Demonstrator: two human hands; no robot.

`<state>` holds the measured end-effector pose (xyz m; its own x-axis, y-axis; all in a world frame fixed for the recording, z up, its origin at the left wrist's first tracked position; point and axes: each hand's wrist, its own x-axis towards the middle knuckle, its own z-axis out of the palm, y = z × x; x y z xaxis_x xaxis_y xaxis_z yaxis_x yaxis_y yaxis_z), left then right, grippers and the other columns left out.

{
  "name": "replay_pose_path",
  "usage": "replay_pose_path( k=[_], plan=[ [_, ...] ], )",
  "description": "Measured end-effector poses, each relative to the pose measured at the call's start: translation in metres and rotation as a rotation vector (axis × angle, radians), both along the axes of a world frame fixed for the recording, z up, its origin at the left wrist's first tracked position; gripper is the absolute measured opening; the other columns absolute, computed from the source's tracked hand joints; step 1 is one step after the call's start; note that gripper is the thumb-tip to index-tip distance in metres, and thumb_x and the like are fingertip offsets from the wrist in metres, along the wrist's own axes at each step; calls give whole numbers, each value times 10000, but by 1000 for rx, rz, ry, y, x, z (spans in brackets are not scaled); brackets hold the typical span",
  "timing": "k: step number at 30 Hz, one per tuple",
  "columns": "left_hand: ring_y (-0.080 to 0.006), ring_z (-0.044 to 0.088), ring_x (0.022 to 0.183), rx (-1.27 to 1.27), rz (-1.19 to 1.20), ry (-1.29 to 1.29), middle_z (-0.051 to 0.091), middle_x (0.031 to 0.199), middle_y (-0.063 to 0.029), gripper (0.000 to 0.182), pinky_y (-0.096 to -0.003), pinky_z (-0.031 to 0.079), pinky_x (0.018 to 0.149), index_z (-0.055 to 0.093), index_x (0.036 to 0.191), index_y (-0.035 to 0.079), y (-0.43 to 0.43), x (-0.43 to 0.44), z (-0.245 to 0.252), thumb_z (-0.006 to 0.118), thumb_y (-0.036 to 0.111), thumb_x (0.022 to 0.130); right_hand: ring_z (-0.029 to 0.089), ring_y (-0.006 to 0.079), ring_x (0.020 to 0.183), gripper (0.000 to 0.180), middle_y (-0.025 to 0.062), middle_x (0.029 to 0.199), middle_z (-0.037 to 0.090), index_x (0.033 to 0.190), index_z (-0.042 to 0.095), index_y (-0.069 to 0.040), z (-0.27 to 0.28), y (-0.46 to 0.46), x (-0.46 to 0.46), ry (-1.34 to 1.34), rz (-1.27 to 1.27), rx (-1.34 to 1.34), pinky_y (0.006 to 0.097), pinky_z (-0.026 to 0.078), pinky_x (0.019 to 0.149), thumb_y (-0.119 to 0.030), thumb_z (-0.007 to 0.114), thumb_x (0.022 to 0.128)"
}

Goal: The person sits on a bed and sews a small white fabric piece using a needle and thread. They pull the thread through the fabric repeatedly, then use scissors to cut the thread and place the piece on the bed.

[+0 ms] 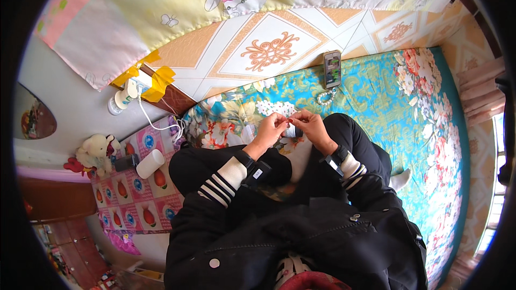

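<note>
Both hands meet over my crossed legs, above the floral bedspread (363,84). The thumb and forefinger of my left hand (268,131) are pinched together at a tiny thing too small to make out. My right hand (314,129) pinches at the same spot, its fingertips close to the left ones. Just beneath the fingertips lies a spool of pale thread (291,131) with a dark end, partly hidden by the right hand. Whether either hand touches the spool cannot be told. Each wrist wears a black band.
A phone (332,69) with a beaded strap (326,97) lies by the tiled wall. At left, a pink-covered surface (133,203) holds a white cylinder (150,164), a dark box (126,162) and a plush toy (96,153). A white cable (151,123) hangs from a taped power strip (145,84).
</note>
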<state>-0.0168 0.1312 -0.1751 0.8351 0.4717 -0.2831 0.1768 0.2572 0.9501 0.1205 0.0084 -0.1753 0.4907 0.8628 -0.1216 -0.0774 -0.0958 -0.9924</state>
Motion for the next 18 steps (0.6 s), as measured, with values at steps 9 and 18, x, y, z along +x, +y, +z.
replay_pose_path(
  k=[9, 18],
  plan=[
    [-101, 578, 754, 430, -182, -148, 639, 888, -33, 156, -241, 477, 686, 587, 1047, 10, -5, 12, -22, 621, 98, 922, 593, 72, 713, 57, 41, 879, 677, 951, 612, -40, 17, -28, -3, -16, -226, 44, 212, 458, 578, -96, 616, 939],
    [-358, 583, 986, 959, -312, 64, 640, 1009, -162, 517, -437, 455, 834, 591, 1088, 44, 14, 25, -95, 773, 378, 737, 600, 101, 653, 90, 51, 795, 622, 993, 566, -29, 77, -64, 51, -107, -323, 170, 211, 475, 594, -114, 534, 992]
  ],
)
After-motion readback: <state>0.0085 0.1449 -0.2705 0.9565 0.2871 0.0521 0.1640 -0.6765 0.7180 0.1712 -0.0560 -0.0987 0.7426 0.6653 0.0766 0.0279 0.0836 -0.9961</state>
